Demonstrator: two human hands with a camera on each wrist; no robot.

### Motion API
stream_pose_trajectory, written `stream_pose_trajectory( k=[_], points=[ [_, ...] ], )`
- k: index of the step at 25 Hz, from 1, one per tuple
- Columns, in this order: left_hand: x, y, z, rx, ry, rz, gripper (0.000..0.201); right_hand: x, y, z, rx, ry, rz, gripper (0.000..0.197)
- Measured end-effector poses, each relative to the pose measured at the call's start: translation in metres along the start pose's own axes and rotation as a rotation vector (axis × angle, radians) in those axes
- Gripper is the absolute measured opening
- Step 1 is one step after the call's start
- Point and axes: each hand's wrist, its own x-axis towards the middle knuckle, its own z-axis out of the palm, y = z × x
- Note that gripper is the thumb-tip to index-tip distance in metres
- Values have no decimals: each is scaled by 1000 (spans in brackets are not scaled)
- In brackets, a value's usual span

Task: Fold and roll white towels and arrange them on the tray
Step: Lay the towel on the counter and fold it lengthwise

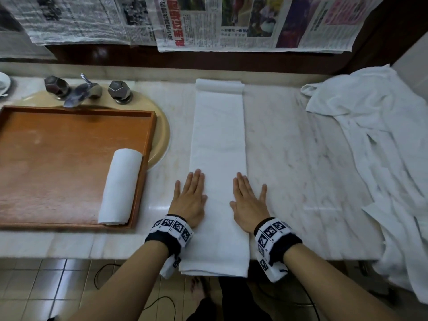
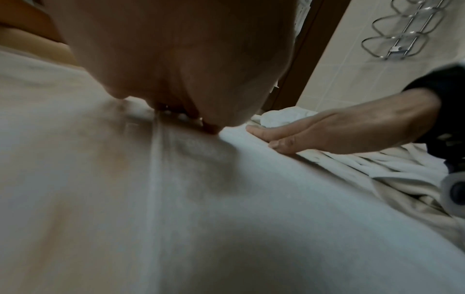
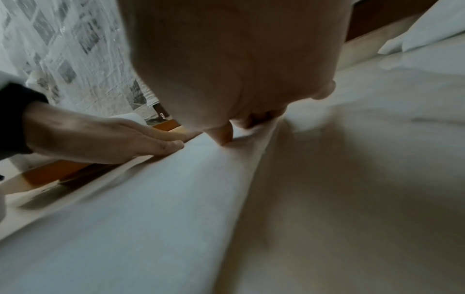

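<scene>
Lower centre of the frame, left hand (image 1: 191, 200) and right hand (image 1: 249, 201) lie palm-down, fingers (image 1: 196, 179) straight, apparently pressing the folded towel strip (image 1: 218, 135) flat on the bench (image 1: 301, 158).

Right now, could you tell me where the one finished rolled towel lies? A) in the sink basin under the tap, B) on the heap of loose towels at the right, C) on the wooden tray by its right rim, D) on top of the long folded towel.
C: the rolled towel lies inside the wooden tray, along its right rim, while both hands press flat on the long folded towel on the counter.
</scene>
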Motion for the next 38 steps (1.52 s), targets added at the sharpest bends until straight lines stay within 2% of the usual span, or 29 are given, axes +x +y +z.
stream_pose_trajectory(
  k=[6, 9, 10, 12, 14, 15, 17, 18, 19, 21, 23, 26, 28, 30, 31, 33, 34, 35, 38],
  points=[
    [71, -2, -47, 97, -53, -70, 62, 65, 1, -50, 14, -28, 23, 65],
    [85, 6, -66, 106, -57, -113, 63, 69, -9, -67, 18, 28, 28, 67],
    [76, 10, -62, 109, -35, -89, 64, 59, -15, -61, 11, 55, -6, 67],
    [43, 11, -34, 132, 16, 48, 63, 32, -23, -28, -31, 38, -109, 69],
    [5, -5, -2, 162, 24, 129, 61, 9, -9, -1, -70, 0, -114, 70],
    [-6, -21, 7, 140, 30, 77, 62, 8, 5, 4, -41, -8, -47, 69],
    [-12, -45, 9, 50, 63, -124, 63, 8, 27, -1, 59, -3, 187, 69],
    [-15, -50, 7, 7, 73, -191, 63, 4, 29, -3, 76, 16, 254, 69],
    [-16, -46, 7, -16, 110, -168, 63, -1, 23, -2, 62, 67, 227, 69],
    [-23, -21, 19, 23, 171, 39, 64, -14, -1, 10, 1, 126, 31, 70],
    [-37, -5, 39, 82, 147, 161, 64, -25, -15, 29, 1, 113, -73, 70],
    [-47, -25, 45, 82, 153, 78, 58, -23, 7, 36, -6, 115, 26, 69],
    [-52, -40, 37, 72, 138, 69, 59, -27, 20, 33, -36, 122, 83, 68],
    [-52, -47, 28, -15, 172, 61, 59, -30, 16, 24, -33, 216, 54, 67],
    [-53, -49, 24, -110, 254, 32, 55, -33, 8, 20, 12, 282, 11, 64],
    [-58, -52, 20, -327, 434, -67, 35, -42, -8, 16, 199, 354, -130, 41],
    [-62, -52, 16, -429, 437, -133, 24, -47, -15, 17, 295, 336, -192, 29],
    [-64, -54, 15, -528, 381, -195, 18, -51, -20, 21, 340, 287, -230, 24],
    [-74, -51, 18, -824, 239, -322, 9, -55, -21, 34, 406, 264, -209, 18]
  ],
)
